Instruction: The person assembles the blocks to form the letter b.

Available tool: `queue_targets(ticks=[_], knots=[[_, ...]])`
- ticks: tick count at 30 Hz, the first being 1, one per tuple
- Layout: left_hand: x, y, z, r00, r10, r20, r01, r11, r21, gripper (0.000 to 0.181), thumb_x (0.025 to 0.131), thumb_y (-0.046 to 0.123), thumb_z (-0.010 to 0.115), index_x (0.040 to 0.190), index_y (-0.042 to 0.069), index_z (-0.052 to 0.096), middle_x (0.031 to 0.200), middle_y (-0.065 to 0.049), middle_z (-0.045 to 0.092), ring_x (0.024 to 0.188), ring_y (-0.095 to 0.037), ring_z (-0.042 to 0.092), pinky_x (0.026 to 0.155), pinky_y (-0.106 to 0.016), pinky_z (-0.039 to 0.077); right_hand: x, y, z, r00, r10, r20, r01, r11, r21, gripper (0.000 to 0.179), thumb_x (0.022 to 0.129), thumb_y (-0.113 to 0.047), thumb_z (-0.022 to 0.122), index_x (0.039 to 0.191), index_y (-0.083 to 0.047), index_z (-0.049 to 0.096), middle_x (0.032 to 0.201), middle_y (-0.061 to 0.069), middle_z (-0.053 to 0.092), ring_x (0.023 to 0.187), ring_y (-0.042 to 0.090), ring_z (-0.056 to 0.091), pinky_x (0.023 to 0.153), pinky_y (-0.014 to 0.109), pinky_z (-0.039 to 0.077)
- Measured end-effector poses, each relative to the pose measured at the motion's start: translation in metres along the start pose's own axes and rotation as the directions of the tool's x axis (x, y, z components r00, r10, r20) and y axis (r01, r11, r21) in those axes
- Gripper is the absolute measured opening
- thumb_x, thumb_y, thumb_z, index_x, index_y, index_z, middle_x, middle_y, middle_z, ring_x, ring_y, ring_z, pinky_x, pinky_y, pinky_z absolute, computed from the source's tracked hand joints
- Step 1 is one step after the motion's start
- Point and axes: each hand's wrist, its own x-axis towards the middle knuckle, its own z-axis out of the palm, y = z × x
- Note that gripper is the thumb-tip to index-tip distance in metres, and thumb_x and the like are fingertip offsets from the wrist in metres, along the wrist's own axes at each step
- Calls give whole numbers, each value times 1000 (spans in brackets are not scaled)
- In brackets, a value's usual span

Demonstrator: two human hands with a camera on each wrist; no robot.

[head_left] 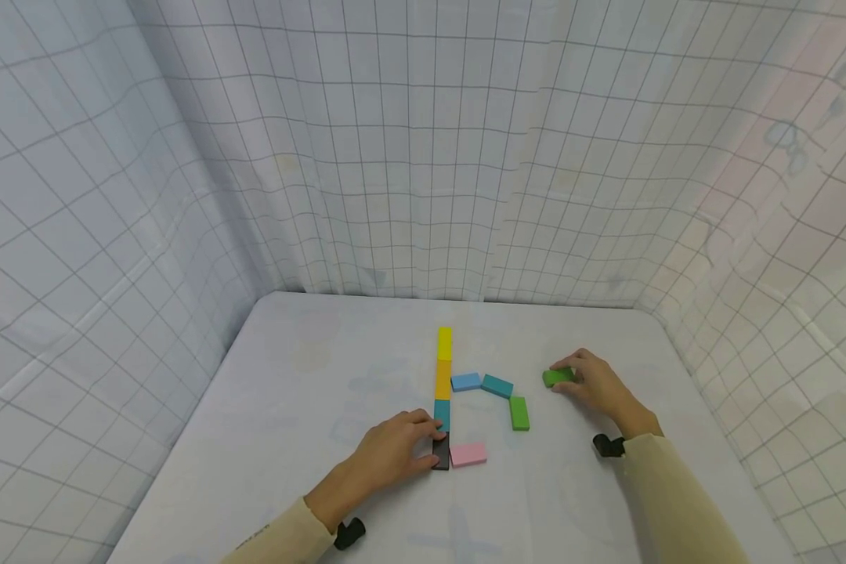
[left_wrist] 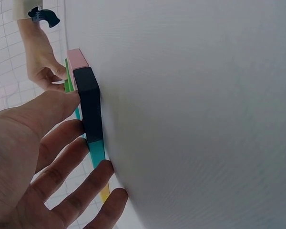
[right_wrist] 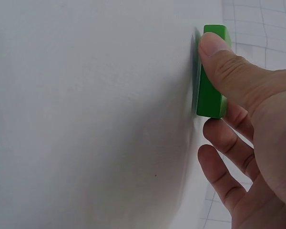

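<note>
My left hand [head_left: 391, 450] touches a black block [head_left: 441, 452] at the near end of a straight row. Its thumb lies at the block's near part, with fingertips by the joint with a teal block [head_left: 442, 415]; the fingers look relaxed in the left wrist view. Beyond them in the row come an orange block [head_left: 443, 380] and a yellow block [head_left: 445, 343]. My right hand [head_left: 595, 385] pinches a green block [right_wrist: 211, 93] between thumb and fingers, at the right of the table. Whether this block touches the tabletop is hard to tell.
Right of the row, a light blue block [head_left: 466, 382], a darker teal block [head_left: 497, 385] and another green block [head_left: 519, 413] form a curve. A pink block [head_left: 468, 454] lies beside the black one. Grid-patterned curtains [head_left: 423, 157] enclose the white table [head_left: 310, 376].
</note>
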Motion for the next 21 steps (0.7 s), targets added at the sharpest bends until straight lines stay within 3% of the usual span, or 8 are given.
queue_targets(ticks=[16,21], knots=[[0,-2,2,1000,14,-8,-13,1000,6,32,101,29,95,130,18,88,144,3,80,129,-22,78,106,-45,71,-6,-15,-1,996,-90,-18,90,996,-7,34,98,-12,95,130,-8,86,120,9,73,95,16,61,81,27,55],[0,0,0,1000,-3,5,3,1000,6,32,101,30,95,130,18,88,144,3,80,131,-22,78,107,-45,70,-10,-24,-3,994,-112,-15,112,994,-10,33,97,-13,96,129,-11,87,122,7,74,98,15,64,84,33,60]])
